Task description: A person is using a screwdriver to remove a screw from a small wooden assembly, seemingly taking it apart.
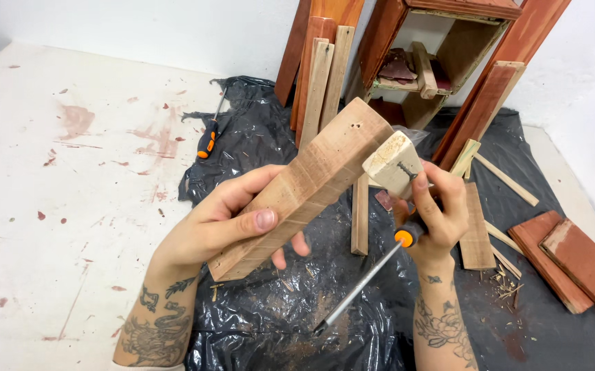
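A long wood plank [311,185] is held up over black plastic sheeting [290,323] on the floor, left hand [222,223] fingers clenched around its middle. At the plank's upper end a pale block [393,165] sits with a dark screw [405,172] sticking out, not driven home. Beside the block, the right hand [441,213] grips an orange-handled screwdriver [369,275], shaft pointing down. Boards [572,261] lie right of the plank.

Bright, even indoor light, soft shadows under the hands, glare on the black plastic sheet [270,323], sharp focus, slight bending at edges.
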